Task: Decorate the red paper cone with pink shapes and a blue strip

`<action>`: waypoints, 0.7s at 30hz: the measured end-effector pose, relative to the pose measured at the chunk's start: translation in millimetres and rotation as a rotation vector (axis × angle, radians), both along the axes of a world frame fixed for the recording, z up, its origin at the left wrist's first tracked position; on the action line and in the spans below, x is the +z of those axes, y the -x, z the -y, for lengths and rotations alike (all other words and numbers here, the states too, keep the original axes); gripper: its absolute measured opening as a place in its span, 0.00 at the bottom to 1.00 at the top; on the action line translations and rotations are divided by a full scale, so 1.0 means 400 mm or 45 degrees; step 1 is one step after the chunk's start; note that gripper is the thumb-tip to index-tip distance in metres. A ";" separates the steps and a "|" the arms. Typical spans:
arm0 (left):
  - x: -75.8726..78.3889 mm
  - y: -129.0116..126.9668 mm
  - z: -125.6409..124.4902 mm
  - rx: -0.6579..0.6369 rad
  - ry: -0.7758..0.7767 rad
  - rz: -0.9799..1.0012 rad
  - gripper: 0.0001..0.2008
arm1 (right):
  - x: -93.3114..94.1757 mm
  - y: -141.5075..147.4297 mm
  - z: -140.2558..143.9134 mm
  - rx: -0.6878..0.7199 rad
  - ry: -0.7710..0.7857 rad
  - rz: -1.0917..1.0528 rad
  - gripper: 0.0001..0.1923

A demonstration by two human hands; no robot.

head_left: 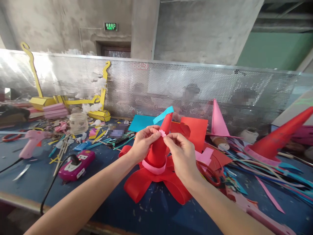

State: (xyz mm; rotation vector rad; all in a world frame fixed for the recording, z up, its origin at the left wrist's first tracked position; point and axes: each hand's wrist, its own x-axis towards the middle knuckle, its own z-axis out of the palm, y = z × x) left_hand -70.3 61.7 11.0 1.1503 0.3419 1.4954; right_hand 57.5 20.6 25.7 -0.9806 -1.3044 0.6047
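Cluttered blue table (pixel 156 215): both hands' grips pinch pink piece (pixel 162 133) against red cone (pixel 158 150).

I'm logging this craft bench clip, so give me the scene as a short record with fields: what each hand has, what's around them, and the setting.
left hand: left hand pinches a small pink piece against the red paper cone
right hand: right hand pinches the same piece from the other side
red paper cone: red paper cone upright, a pink band round its base, red paper loops below
nearby left: pink glue gun, magenta tool
nearby right: second red cone, lying tilted
surface: blue table, littered with paper strips
behind: perforated metal screen
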 end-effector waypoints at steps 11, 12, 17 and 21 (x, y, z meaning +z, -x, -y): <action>0.005 -0.006 0.001 0.010 0.062 0.024 0.11 | -0.013 0.008 -0.008 -0.087 -0.025 0.061 0.09; 0.005 -0.006 0.001 0.014 0.065 0.022 0.11 | -0.015 0.009 -0.009 -0.093 -0.028 0.063 0.09; 0.005 -0.004 -0.001 -0.002 0.027 0.001 0.11 | -0.016 0.012 -0.012 -0.094 -0.030 0.047 0.09; 0.001 -0.009 -0.007 0.004 -0.033 -0.018 0.10 | -0.016 0.011 -0.012 -0.104 -0.034 0.037 0.09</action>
